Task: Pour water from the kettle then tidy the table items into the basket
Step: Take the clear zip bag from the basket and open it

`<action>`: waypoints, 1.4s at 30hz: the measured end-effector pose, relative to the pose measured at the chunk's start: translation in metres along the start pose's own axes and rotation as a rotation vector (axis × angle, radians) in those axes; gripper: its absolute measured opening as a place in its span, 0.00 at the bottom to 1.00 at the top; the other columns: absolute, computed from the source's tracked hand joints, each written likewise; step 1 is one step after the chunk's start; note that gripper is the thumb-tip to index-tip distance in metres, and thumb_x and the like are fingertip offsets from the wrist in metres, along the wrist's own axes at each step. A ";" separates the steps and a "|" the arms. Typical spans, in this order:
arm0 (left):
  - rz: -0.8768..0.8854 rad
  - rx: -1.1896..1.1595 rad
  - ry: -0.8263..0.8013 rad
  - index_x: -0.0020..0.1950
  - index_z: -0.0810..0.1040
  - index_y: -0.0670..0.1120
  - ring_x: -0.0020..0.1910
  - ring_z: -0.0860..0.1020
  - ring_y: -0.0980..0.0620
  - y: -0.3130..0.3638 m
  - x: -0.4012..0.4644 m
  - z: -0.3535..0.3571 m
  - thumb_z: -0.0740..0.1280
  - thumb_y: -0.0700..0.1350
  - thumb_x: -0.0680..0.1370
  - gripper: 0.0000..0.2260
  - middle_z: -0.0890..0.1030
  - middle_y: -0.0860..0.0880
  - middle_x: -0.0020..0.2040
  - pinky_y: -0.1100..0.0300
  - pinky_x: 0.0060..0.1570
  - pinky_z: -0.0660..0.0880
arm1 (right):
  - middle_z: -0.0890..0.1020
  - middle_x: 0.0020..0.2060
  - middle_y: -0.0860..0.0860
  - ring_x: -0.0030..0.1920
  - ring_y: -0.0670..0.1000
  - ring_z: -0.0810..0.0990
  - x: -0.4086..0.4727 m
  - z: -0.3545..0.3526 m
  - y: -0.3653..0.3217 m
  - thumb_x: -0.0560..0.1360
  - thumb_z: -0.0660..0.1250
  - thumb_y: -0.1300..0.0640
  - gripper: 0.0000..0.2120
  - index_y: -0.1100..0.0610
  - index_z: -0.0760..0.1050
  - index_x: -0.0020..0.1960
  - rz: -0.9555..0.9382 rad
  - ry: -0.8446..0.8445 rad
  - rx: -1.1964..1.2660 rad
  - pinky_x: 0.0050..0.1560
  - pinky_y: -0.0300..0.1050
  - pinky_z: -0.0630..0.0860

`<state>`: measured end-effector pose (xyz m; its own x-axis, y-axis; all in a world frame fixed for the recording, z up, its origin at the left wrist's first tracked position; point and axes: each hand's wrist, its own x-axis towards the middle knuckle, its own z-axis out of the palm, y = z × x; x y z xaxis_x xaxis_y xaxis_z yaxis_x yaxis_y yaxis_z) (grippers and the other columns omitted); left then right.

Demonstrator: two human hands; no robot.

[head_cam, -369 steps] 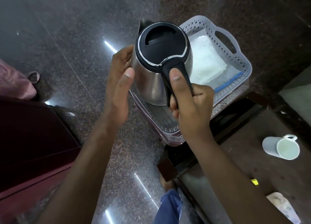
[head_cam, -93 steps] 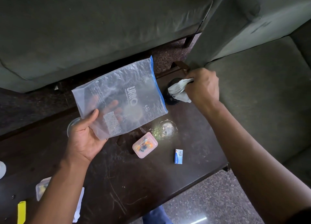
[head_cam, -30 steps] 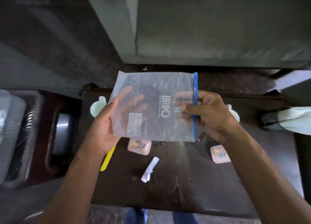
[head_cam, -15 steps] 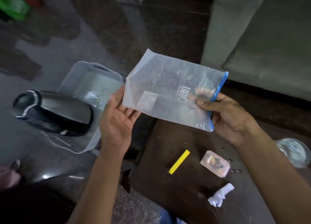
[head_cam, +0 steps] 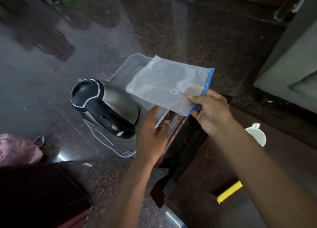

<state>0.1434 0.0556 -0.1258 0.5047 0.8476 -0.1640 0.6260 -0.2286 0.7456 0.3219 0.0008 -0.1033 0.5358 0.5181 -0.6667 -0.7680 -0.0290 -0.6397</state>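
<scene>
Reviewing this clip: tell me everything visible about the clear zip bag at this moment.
The zip bag is a clear, slightly frosted plastic pouch with a blue zip strip along one edge and faint white printing. It looks flat and empty. The right hand pinches it at the blue-edged corner, holding it in the air, tilted, above the white perforated basket, close to the steel kettle. The left hand sits open just below the bag's lower edge; whether it touches the bag is unclear.

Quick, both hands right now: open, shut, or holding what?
Left hand: open, fingers straight, under the plastic bag, holding nothing.
Right hand: pinching the bag's blue zip edge.
</scene>
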 end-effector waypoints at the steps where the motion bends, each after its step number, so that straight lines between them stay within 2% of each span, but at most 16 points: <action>1: -0.013 0.021 -0.035 0.84 0.71 0.50 0.77 0.68 0.63 -0.003 0.001 -0.002 0.69 0.43 0.86 0.26 0.75 0.54 0.80 0.64 0.74 0.64 | 0.89 0.51 0.55 0.49 0.55 0.90 0.006 0.009 0.005 0.77 0.69 0.75 0.16 0.54 0.84 0.51 -0.022 0.029 -0.043 0.44 0.49 0.88; 4: -0.069 0.055 -0.111 0.86 0.67 0.52 0.80 0.69 0.59 -0.012 0.002 -0.008 0.68 0.44 0.86 0.28 0.73 0.53 0.83 0.62 0.75 0.67 | 0.88 0.48 0.53 0.51 0.58 0.89 0.020 0.031 0.013 0.77 0.69 0.74 0.15 0.54 0.83 0.50 -0.084 0.094 -0.193 0.53 0.58 0.87; 8: -0.115 0.098 -0.164 0.86 0.67 0.53 0.80 0.73 0.53 -0.019 0.003 -0.010 0.64 0.43 0.88 0.25 0.75 0.52 0.81 0.65 0.73 0.66 | 0.88 0.48 0.53 0.49 0.55 0.89 0.036 0.052 0.019 0.75 0.69 0.73 0.15 0.55 0.83 0.50 -0.163 0.142 -0.308 0.48 0.53 0.89; 12: -0.137 0.125 -0.182 0.85 0.69 0.55 0.75 0.78 0.50 -0.020 0.005 -0.009 0.61 0.40 0.88 0.25 0.80 0.49 0.76 0.57 0.76 0.72 | 0.89 0.44 0.50 0.47 0.55 0.89 0.047 0.068 0.026 0.70 0.69 0.68 0.14 0.52 0.85 0.48 -0.219 0.175 -0.499 0.49 0.55 0.88; 13: -0.143 0.119 -0.188 0.85 0.70 0.55 0.74 0.80 0.50 -0.020 0.006 -0.009 0.61 0.40 0.88 0.25 0.81 0.49 0.75 0.55 0.77 0.73 | 0.89 0.43 0.50 0.46 0.54 0.89 0.048 0.072 0.027 0.69 0.69 0.67 0.14 0.52 0.85 0.48 -0.243 0.180 -0.559 0.47 0.52 0.88; 15: -0.154 0.107 -0.197 0.84 0.71 0.55 0.72 0.81 0.51 -0.021 0.007 -0.010 0.61 0.39 0.88 0.25 0.83 0.49 0.74 0.52 0.77 0.74 | 0.87 0.38 0.47 0.42 0.51 0.88 0.050 0.081 0.030 0.69 0.68 0.67 0.13 0.54 0.84 0.47 -0.291 0.177 -0.655 0.37 0.36 0.83; 17: -0.155 0.089 -0.191 0.84 0.72 0.53 0.73 0.80 0.51 -0.023 0.008 -0.011 0.61 0.39 0.87 0.24 0.82 0.49 0.74 0.54 0.77 0.74 | 0.81 0.34 0.43 0.34 0.42 0.81 0.051 0.088 0.031 0.70 0.68 0.68 0.10 0.55 0.82 0.46 -0.329 0.171 -0.755 0.23 0.23 0.68; 20: -0.131 -0.010 -0.140 0.80 0.77 0.48 0.73 0.80 0.50 -0.022 0.007 -0.013 0.64 0.35 0.85 0.23 0.82 0.48 0.73 0.51 0.77 0.74 | 0.77 0.33 0.39 0.31 0.35 0.72 0.052 0.094 0.032 0.71 0.70 0.67 0.10 0.53 0.81 0.47 -0.340 0.126 -0.858 0.20 0.21 0.62; 23: -0.029 -0.025 -0.022 0.72 0.82 0.44 0.65 0.81 0.50 -0.017 0.001 -0.011 0.68 0.31 0.81 0.21 0.83 0.48 0.64 0.51 0.69 0.77 | 0.82 0.41 0.45 0.38 0.47 0.80 0.048 0.093 0.028 0.71 0.71 0.63 0.15 0.55 0.82 0.57 -0.359 0.109 -0.939 0.26 0.20 0.66; 24: -0.001 -0.019 0.017 0.70 0.82 0.44 0.63 0.80 0.50 -0.015 0.000 -0.010 0.69 0.31 0.80 0.20 0.81 0.49 0.61 0.52 0.67 0.77 | 0.83 0.45 0.47 0.44 0.51 0.82 0.046 0.091 0.027 0.71 0.72 0.61 0.18 0.54 0.80 0.61 -0.395 0.111 -0.955 0.34 0.21 0.70; 26: 0.039 -0.012 0.093 0.69 0.81 0.45 0.62 0.79 0.51 -0.010 0.002 -0.008 0.70 0.32 0.79 0.19 0.78 0.50 0.60 0.55 0.64 0.76 | 0.84 0.54 0.48 0.55 0.54 0.85 0.043 0.084 0.023 0.71 0.72 0.59 0.26 0.53 0.75 0.69 -0.486 0.127 -0.964 0.55 0.40 0.81; 28: 0.055 -0.029 0.158 0.69 0.80 0.46 0.62 0.77 0.52 -0.005 0.006 -0.008 0.71 0.36 0.79 0.18 0.76 0.51 0.61 0.57 0.64 0.74 | 0.82 0.63 0.51 0.62 0.55 0.83 0.039 0.076 0.021 0.72 0.73 0.58 0.33 0.50 0.69 0.75 -0.598 0.134 -1.010 0.63 0.54 0.82; 32: 0.097 -0.019 0.171 0.72 0.78 0.43 0.72 0.75 0.46 -0.001 0.025 -0.007 0.70 0.42 0.82 0.18 0.75 0.46 0.70 0.48 0.73 0.72 | 0.75 0.73 0.55 0.72 0.56 0.75 0.037 0.063 0.017 0.74 0.72 0.62 0.31 0.54 0.70 0.76 -0.948 0.130 -1.290 0.71 0.55 0.74; 35: 0.044 0.074 0.048 0.80 0.73 0.42 0.85 0.64 0.42 -0.002 0.046 -0.004 0.62 0.47 0.86 0.23 0.68 0.41 0.83 0.47 0.84 0.61 | 0.77 0.73 0.55 0.74 0.57 0.74 0.050 0.059 0.011 0.78 0.70 0.63 0.22 0.56 0.77 0.72 -1.099 -0.031 -1.552 0.74 0.58 0.71; 39: -0.044 0.219 -0.141 0.86 0.65 0.44 0.89 0.55 0.41 -0.008 0.073 0.001 0.55 0.48 0.91 0.24 0.61 0.42 0.89 0.45 0.87 0.49 | 0.80 0.71 0.53 0.75 0.54 0.74 0.069 0.061 0.005 0.83 0.64 0.57 0.16 0.56 0.80 0.69 -1.085 -0.344 -1.929 0.82 0.59 0.60; 42: -0.050 0.356 -0.242 0.85 0.68 0.43 0.86 0.62 0.39 -0.014 0.084 0.005 0.53 0.48 0.91 0.23 0.67 0.39 0.86 0.44 0.85 0.54 | 0.81 0.69 0.50 0.75 0.52 0.74 0.079 0.065 0.007 0.85 0.58 0.47 0.19 0.53 0.78 0.69 -0.974 -0.390 -2.140 0.84 0.62 0.48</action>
<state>0.1803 0.1272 -0.1530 0.5671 0.7347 -0.3723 0.7976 -0.3770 0.4709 0.3359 0.0970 -0.1362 0.1163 0.9832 -0.1407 0.9846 -0.1328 -0.1138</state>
